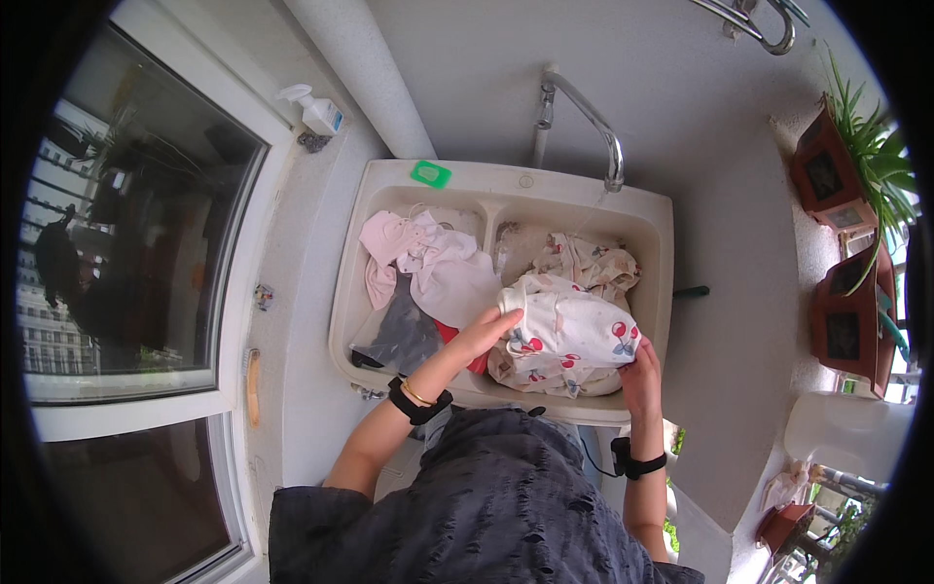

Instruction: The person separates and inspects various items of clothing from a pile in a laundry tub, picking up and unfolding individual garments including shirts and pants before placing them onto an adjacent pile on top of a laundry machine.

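A white cloth garment printed with red cherries (pixel 565 325) is stretched between my two hands over the right basin of a laundry sink (pixel 350 321). My left hand (pixel 487 332) grips its left edge, thumb on top. At the lower right corner, my right hand (pixel 642 372) pinches the cloth; part of the fingers is hidden. More cherry-printed fabric (pixel 591 259) lies bunched beneath and behind it in the basin. In the left basin rest pale pink garments (pixel 445 263), a dark grey item (pixel 401 328) partly under clear plastic or water, and something red (pixel 478 363).
A chrome faucet (pixel 613 157) arches over the right basin, with a thin stream seeming to fall from it. On the rim sits a green soap dish (pixel 430 174). A white pump bottle (pixel 321 113) and a wooden-handled brush (pixel 253 387) stand on the left ledge. Potted plants (pixel 850 306) line the right.
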`<state>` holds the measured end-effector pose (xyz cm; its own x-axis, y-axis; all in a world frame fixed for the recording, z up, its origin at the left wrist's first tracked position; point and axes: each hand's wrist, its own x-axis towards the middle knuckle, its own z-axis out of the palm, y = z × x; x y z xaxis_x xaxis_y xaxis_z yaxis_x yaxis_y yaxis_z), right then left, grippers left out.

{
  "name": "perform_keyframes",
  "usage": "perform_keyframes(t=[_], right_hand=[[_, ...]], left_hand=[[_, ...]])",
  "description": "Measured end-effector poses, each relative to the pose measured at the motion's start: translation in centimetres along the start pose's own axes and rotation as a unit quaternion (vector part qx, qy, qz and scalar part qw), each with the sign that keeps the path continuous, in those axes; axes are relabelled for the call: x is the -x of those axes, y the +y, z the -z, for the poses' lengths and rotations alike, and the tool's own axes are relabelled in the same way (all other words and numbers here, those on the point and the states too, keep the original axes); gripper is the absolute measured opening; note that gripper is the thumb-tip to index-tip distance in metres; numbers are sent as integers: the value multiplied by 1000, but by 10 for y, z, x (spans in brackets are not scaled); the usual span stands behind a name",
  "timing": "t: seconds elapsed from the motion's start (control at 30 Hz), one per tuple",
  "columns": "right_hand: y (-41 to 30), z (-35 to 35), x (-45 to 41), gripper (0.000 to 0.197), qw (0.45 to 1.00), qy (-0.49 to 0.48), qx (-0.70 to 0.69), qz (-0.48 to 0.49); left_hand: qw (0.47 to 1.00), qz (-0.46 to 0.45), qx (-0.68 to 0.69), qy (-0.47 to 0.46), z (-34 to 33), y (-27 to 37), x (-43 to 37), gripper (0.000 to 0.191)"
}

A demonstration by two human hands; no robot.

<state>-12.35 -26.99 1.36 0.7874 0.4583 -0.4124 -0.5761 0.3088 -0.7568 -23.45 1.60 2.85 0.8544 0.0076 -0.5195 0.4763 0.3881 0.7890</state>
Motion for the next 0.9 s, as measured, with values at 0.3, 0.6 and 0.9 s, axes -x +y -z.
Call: perform_keyframes(t=[0.3, 0.6, 0.9], right_hand=[[-5, 21, 10, 46, 983, 91, 160, -11], [21, -27, -10, 34, 968, -38, 231, -90], [65, -88, -25, 37, 933, -195, 299, -56]], left_hand=[[821, 44, -297, 486, 116, -151, -50, 42], [897, -4, 8, 442, 144, -135, -41, 37], [916, -197, 92, 337, 38, -59, 37, 38]])
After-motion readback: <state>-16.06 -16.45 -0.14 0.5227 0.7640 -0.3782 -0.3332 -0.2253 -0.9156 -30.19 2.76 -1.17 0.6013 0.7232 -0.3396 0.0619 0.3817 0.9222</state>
